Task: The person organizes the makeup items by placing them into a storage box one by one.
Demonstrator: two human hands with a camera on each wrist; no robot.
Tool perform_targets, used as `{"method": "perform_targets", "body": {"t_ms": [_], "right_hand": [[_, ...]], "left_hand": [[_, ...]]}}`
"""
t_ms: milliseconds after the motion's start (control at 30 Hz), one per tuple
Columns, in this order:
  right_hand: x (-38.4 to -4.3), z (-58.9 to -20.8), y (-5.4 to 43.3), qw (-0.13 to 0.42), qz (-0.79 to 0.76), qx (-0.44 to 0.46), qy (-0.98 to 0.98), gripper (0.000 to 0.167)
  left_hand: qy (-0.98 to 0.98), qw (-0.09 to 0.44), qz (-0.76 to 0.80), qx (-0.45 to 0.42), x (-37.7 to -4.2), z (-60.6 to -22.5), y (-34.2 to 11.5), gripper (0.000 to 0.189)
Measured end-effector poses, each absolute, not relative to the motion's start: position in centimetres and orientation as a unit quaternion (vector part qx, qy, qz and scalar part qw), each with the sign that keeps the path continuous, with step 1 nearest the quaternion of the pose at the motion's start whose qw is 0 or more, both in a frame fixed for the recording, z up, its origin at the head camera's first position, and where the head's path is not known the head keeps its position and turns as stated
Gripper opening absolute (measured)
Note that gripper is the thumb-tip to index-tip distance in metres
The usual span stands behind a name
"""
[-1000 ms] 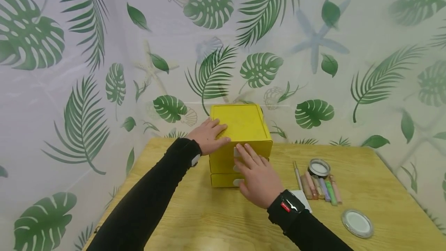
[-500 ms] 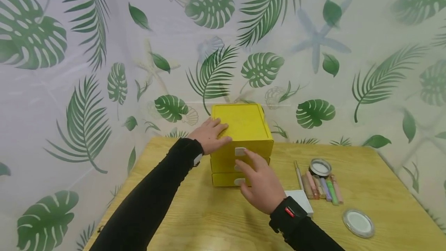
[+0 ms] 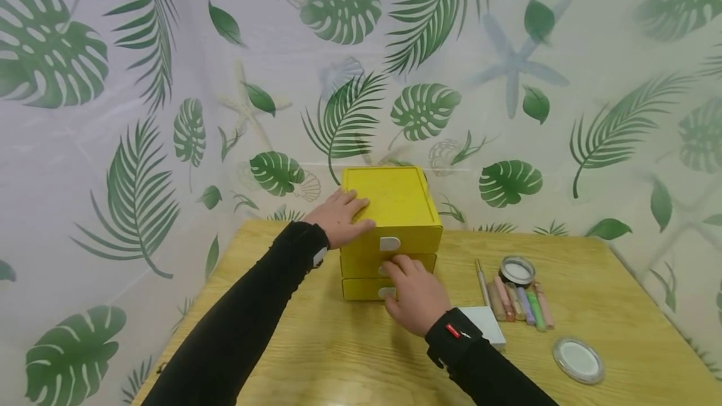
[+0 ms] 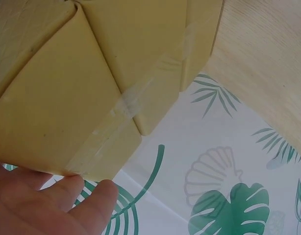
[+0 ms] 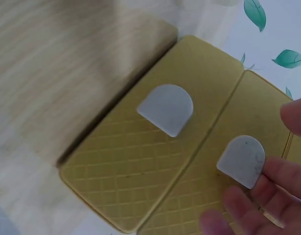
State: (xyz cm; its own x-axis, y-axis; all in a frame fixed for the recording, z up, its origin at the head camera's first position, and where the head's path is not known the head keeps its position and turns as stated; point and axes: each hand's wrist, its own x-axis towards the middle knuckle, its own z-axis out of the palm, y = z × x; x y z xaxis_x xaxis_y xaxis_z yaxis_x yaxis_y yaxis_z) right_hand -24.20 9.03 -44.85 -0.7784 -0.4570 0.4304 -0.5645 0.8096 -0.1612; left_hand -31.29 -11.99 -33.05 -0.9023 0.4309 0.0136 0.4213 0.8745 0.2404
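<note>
- Wall covering (image 3: pixel 361 124): is hanging behind the work area, showing printed green leaves, shells and starfish.
- Table (image 3: pixel 316 356): is supporting every item listed below.
- Drawer unit (image 3: pixel 395 212): is standing upright toward the table's rear, presenting three stacked yellow fronts.
- Left hand (image 3: pixel 340 218): is resting on the unit's upper left edge; its fingers are lying extended, slightly apart, and are gripping nothing.
- Right hand (image 3: pixel 420 296): is touching the middle tab (image 5: pixel 241 161) with partly bent fingers; its thumb is standing apart from that tab. Whether the fingertips are hooking the tab cannot be told.
- White flat box (image 3: pixel 486 326): is lying right of the unit, partly covered by the dark wristband (image 3: pixel 454 334).
- Clear-rimmed round case (image 3: pixel 578 361): is lying nearest the table's front right.
- Dark-based round case (image 3: pixel 517 271): is sitting just behind the tubes.
- Coloured tubes (image 3: pixel 524 304): are lying side by side, near the box.
- Slim stick (image 3: pixel 482 282): is lying left of the tubes.
- Top tab (image 3: pixel 389 244): is projecting above the right hand's fingers.
</note>
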Motion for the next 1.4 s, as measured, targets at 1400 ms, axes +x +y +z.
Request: {"method": "perform_targets", "body": {"t_ms": [1400], "right_hand": [[-17.2,-42.6,8.7,0.103,0.163,0.248,-0.95,0.024]], "left_hand": [[0.97,0.028,0.122,0.21,-31.4,-33.1,-11.9,0.068]]}}
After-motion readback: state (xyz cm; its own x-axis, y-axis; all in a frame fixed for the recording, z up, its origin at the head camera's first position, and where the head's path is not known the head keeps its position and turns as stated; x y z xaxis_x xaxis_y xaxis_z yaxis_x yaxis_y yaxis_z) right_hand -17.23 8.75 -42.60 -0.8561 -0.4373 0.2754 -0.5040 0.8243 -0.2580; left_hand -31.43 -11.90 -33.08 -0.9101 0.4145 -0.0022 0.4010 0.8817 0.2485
